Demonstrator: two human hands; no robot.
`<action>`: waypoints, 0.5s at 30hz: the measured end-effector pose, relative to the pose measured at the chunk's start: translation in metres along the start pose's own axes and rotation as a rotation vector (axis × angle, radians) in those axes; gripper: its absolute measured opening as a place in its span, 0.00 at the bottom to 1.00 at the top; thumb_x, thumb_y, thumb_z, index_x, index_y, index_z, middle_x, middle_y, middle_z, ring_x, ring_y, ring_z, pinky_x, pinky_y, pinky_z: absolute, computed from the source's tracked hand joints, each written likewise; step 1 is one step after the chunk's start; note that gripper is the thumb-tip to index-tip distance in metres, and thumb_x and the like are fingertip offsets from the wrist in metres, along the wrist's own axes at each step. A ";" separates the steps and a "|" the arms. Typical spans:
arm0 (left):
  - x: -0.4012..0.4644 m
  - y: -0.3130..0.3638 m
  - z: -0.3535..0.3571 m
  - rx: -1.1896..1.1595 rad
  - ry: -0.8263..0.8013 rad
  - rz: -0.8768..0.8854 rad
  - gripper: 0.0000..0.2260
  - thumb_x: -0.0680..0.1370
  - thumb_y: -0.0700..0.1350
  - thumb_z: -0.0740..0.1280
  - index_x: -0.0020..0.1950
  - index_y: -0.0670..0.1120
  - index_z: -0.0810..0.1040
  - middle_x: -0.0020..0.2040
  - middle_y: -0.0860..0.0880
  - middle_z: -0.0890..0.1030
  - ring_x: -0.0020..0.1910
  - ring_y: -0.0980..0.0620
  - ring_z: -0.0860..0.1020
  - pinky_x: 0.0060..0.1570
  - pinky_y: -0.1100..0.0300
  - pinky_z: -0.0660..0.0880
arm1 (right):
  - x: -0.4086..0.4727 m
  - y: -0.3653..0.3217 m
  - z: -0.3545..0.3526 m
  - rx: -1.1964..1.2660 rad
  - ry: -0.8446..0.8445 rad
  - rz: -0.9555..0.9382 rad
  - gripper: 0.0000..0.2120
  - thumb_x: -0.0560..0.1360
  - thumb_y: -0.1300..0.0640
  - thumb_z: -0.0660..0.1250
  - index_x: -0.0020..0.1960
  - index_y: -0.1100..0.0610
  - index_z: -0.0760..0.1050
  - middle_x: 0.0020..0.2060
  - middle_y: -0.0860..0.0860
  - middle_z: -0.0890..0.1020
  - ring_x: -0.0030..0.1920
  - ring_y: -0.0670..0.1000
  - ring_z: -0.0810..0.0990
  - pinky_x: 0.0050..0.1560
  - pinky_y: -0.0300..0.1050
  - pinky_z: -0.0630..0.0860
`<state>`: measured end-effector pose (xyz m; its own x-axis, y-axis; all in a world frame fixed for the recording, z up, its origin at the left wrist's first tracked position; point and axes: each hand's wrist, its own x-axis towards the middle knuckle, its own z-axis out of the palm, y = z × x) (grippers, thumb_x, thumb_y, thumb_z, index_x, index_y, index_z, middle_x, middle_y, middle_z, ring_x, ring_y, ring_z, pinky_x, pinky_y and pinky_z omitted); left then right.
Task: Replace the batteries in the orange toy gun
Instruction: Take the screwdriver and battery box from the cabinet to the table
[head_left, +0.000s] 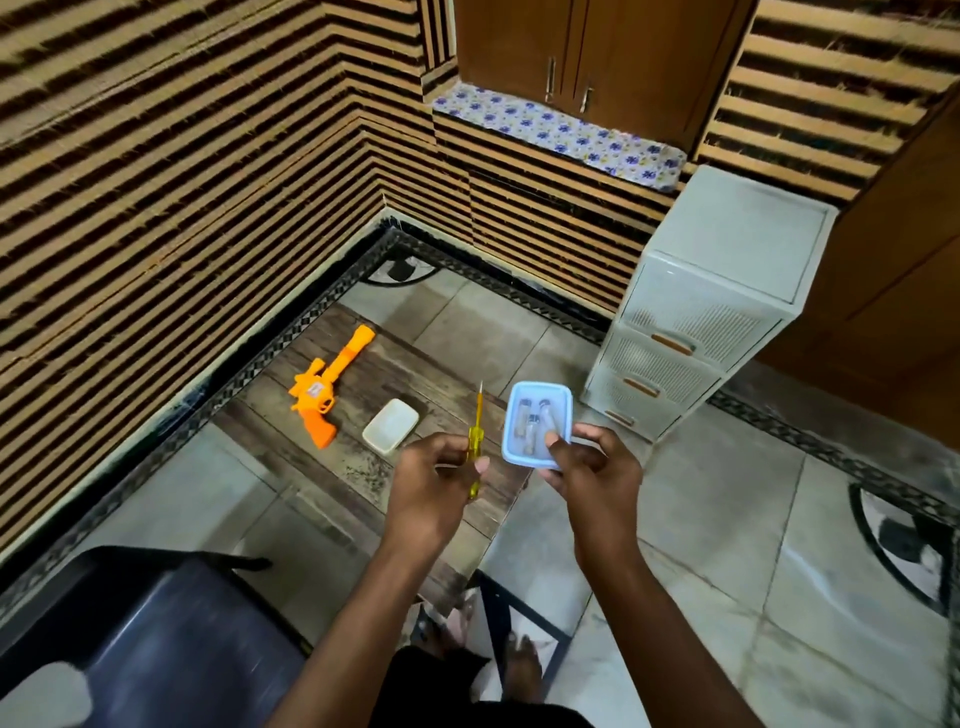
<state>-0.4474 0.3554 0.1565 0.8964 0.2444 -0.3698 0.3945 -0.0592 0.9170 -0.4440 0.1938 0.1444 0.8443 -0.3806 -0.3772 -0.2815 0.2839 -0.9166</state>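
Dark chair (156, 639): standing nearest, at 7 o'clock in the view, partly cut off by the lower edge.
Feet (519, 670): showing at 6 o'clock beneath the table's black frame, blurred.
Left hand (431, 488): hovering above the near end of the table, fingers curling round the yellow screwdriver (474, 441), thumb pressing on its handle; the metal tip is pointing toward 12 o'clock.
Right hand (592, 467): hanging just to the 3 o'clock side of the left one, pinching the near corner of the light blue container (537, 415) between thumb and curled fingers.
Light blue container: tilting toward the camera, held in the air and not touching the table; small cylindrical batteries (535, 418) are lying inside, their exact count too blurred to tell.
Wooden table (363, 384): lying below both hands, stretching from 6 o'clock toward 11 o'clock.
White lid (390, 426): resting flat on the table, at 10 o'clock from the left hand.
Orange toy gun (327, 389): lying on its side on the table beyond the lid, at 10 o'clock from it, well apart from both hands; grip nearest, barrel pointing toward 1 o'clock.
White drawer unit (706, 312): standing on the tiled floor at 2 o'clock from the right hand, against the striped wall.
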 end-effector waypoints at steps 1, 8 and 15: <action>0.002 -0.001 -0.006 0.002 0.011 0.004 0.07 0.76 0.34 0.75 0.44 0.45 0.83 0.39 0.47 0.82 0.40 0.43 0.84 0.48 0.37 0.83 | -0.001 0.003 0.007 -0.015 -0.002 0.002 0.09 0.76 0.63 0.77 0.54 0.58 0.80 0.49 0.63 0.87 0.49 0.55 0.89 0.44 0.49 0.86; 0.038 -0.015 -0.051 0.011 -0.018 -0.026 0.13 0.75 0.37 0.77 0.39 0.56 0.85 0.36 0.55 0.84 0.45 0.36 0.86 0.49 0.38 0.84 | -0.008 0.025 0.054 -0.041 -0.024 -0.029 0.07 0.77 0.62 0.76 0.54 0.57 0.82 0.47 0.54 0.90 0.50 0.54 0.90 0.47 0.53 0.86; 0.118 -0.022 -0.117 0.062 -0.131 -0.014 0.08 0.75 0.33 0.75 0.44 0.46 0.82 0.36 0.50 0.84 0.35 0.50 0.85 0.44 0.47 0.84 | -0.009 0.056 0.132 -0.074 0.080 -0.071 0.06 0.78 0.60 0.75 0.53 0.52 0.82 0.49 0.55 0.89 0.50 0.54 0.90 0.49 0.55 0.86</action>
<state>-0.3741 0.4986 0.1104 0.9079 0.1176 -0.4024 0.4151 -0.1176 0.9022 -0.4068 0.3294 0.1136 0.8252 -0.4671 -0.3175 -0.2575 0.1892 -0.9476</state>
